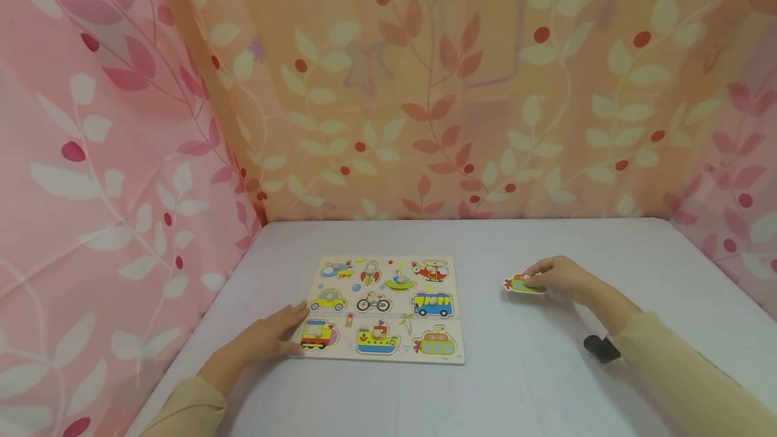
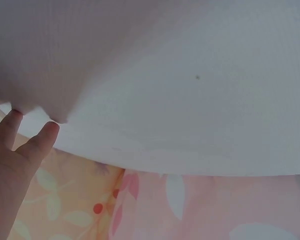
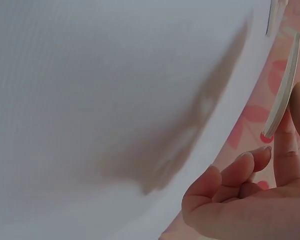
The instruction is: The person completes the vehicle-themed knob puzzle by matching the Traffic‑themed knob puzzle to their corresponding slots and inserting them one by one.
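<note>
A wooden puzzle board (image 1: 379, 317) with vehicle pictures lies on the white table. My left hand (image 1: 267, 334) rests at the board's left edge, fingers extended; in the left wrist view only part of this hand (image 2: 15, 160) shows. Right of the board, my right hand (image 1: 561, 278) pinches a green and orange submarine puzzle piece (image 1: 517, 284) between thumb and fingers. The right wrist view shows this piece (image 3: 284, 90) edge-on, raised off the table, with the other fingers curled below. A matching submarine picture (image 1: 436, 341) without a knob is at the board's lower right corner.
Knobbed pieces such as the bus (image 1: 433, 304), ship (image 1: 378, 340) and train (image 1: 318, 334) sit in the board. A black device (image 1: 602, 348) is at my right wrist. Flowered curtains (image 1: 425, 86) stand behind the table (image 1: 516, 383) and at both sides.
</note>
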Demonstrator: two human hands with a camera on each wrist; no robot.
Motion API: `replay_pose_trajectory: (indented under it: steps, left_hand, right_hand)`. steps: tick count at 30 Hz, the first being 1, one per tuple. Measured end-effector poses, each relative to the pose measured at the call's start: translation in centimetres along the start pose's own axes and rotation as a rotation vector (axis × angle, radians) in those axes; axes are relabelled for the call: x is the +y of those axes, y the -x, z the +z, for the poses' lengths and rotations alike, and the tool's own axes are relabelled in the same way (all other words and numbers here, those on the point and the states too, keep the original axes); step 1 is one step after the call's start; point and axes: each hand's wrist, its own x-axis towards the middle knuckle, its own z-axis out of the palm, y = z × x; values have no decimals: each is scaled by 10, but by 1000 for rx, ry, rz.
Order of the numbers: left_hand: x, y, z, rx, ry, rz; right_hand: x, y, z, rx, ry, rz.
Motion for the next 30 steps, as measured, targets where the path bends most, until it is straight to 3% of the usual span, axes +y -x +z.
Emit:
replay_pose_trajectory:
  steps: [19, 30]
  left_hand:
    - [1, -1, -1, 1, -16, 23]
    - [1, 1, -1, 6, -15, 28]
  right_hand:
    - [-18, 19, 20, 11, 13, -61]
    - [-24, 24, 27, -4, -13, -55]
